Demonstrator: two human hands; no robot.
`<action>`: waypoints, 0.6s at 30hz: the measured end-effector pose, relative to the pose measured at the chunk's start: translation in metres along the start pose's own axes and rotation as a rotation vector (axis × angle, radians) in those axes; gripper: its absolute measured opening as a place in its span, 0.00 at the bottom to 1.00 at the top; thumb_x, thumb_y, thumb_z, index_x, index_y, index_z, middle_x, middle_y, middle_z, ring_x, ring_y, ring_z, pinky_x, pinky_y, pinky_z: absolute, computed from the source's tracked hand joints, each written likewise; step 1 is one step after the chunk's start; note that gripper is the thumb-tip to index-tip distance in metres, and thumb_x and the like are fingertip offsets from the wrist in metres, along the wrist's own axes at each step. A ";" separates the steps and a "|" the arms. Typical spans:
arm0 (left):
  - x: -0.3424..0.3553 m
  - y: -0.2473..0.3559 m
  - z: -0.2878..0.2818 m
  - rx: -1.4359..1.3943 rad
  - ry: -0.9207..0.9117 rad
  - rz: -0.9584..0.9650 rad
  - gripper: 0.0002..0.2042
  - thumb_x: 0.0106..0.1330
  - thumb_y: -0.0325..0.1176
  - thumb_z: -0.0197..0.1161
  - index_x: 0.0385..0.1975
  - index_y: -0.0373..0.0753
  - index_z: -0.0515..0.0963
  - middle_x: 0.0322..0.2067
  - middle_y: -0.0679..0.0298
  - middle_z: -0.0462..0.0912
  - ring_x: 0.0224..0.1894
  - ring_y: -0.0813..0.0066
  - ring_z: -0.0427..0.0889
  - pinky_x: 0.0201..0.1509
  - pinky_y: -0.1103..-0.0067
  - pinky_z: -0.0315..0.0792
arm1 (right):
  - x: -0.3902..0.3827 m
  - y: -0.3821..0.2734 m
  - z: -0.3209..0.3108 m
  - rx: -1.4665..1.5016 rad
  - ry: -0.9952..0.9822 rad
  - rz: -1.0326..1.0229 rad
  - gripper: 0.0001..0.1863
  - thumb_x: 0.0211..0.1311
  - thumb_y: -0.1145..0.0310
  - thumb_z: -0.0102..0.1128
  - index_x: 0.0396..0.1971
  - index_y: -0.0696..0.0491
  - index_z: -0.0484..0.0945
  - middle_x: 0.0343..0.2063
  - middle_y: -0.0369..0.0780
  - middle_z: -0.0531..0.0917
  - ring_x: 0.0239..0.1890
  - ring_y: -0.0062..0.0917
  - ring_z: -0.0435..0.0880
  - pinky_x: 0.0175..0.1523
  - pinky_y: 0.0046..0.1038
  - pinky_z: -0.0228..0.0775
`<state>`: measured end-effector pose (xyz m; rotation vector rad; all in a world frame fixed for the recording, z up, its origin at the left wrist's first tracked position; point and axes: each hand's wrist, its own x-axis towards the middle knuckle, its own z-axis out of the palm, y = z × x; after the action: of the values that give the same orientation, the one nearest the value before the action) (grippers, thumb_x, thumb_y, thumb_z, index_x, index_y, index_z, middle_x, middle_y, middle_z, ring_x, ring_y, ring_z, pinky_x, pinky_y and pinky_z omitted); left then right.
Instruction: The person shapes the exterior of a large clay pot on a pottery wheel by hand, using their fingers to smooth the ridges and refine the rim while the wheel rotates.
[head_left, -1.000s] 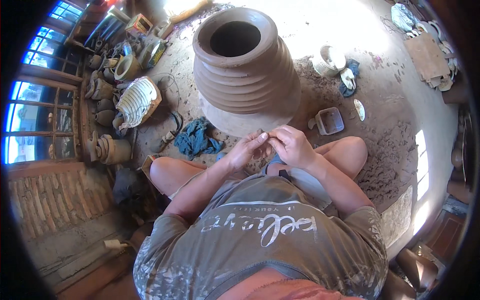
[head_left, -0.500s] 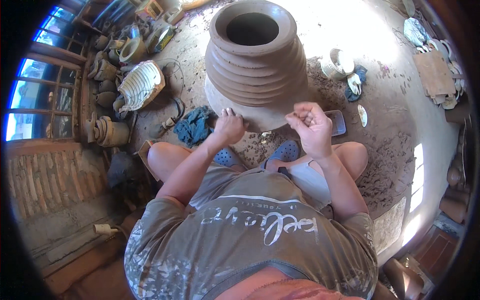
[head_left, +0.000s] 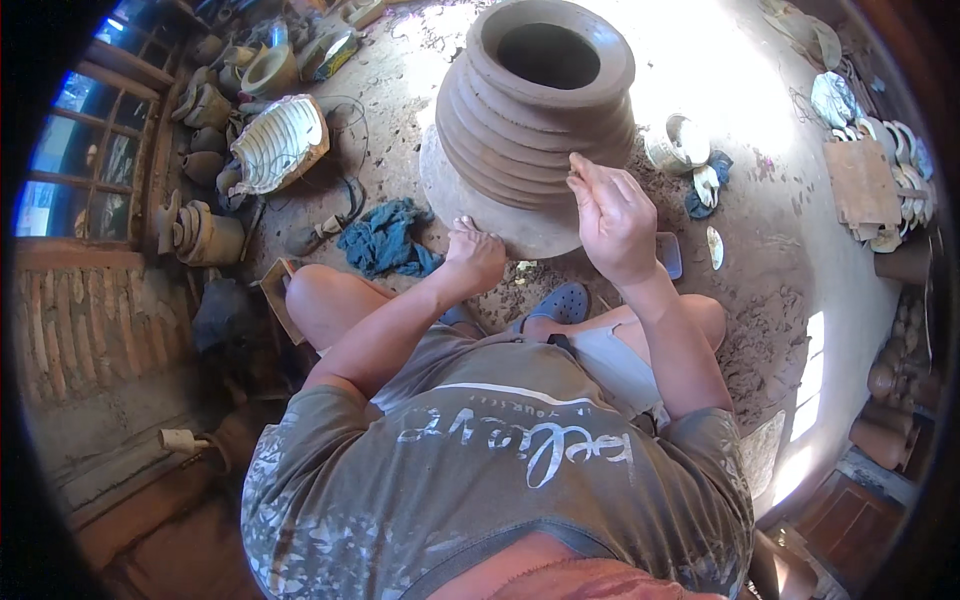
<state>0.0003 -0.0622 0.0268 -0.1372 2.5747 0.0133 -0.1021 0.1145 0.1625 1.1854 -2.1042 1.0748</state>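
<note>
A large ribbed clay pot (head_left: 520, 150) with a wide dark mouth stands on a round turntable (head_left: 448, 190). My left hand (head_left: 473, 250) rests on the turntable's near left edge, fingers apart and bent. My right hand (head_left: 612, 220) is raised at the pot's lower right front, thumb and index finger pinched on a small brownish thing I cannot make out, close to the ridges. A crumpled teal cloth (head_left: 385, 240) lies left of my left hand, and a clear plastic tub (head_left: 668, 255) sits partly hidden behind my right wrist.
At left are a white ribbed mold (head_left: 275, 140), a curved tool (head_left: 325, 225) and stacked pots (head_left: 215, 235). At right stand a white bucket (head_left: 668, 145) with a light glove (head_left: 705, 185) beside it and a board (head_left: 865, 180) against curved pieces. My crossed legs frame the turntable's front.
My hands have parted from together above my lap: the left went up onto the turntable's edge, the right rose toward the pot's ridges. The pot appears higher and further right in view.
</note>
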 end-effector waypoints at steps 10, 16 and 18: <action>0.000 0.000 -0.011 -0.095 -0.043 -0.001 0.26 0.70 0.36 0.53 0.63 0.23 0.75 0.69 0.22 0.63 0.74 0.24 0.63 0.77 0.47 0.60 | 0.039 -0.006 0.033 -0.243 0.003 -0.268 0.07 0.53 0.76 0.72 0.32 0.51 0.86 0.31 0.34 0.83 0.33 0.27 0.83 0.36 0.29 0.79; 0.022 -0.007 0.008 -0.010 -0.059 -0.030 0.25 0.70 0.38 0.55 0.62 0.27 0.79 0.70 0.28 0.66 0.74 0.27 0.63 0.77 0.46 0.58 | 0.049 -0.010 0.039 -0.291 -0.067 -0.274 0.06 0.50 0.75 0.71 0.27 0.50 0.83 0.30 0.34 0.82 0.31 0.27 0.82 0.33 0.29 0.78; 0.023 -0.011 0.005 -0.003 -0.038 -0.057 0.25 0.70 0.39 0.56 0.61 0.30 0.80 0.70 0.29 0.68 0.74 0.29 0.64 0.77 0.46 0.59 | 0.050 -0.013 0.037 -0.275 -0.115 -0.247 0.07 0.50 0.77 0.73 0.30 0.51 0.85 0.31 0.35 0.83 0.31 0.29 0.84 0.34 0.31 0.78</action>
<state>-0.0153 -0.0749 0.0105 -0.2093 2.5324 -0.0012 -0.1169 0.0560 0.1827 1.3494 -2.0430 0.5987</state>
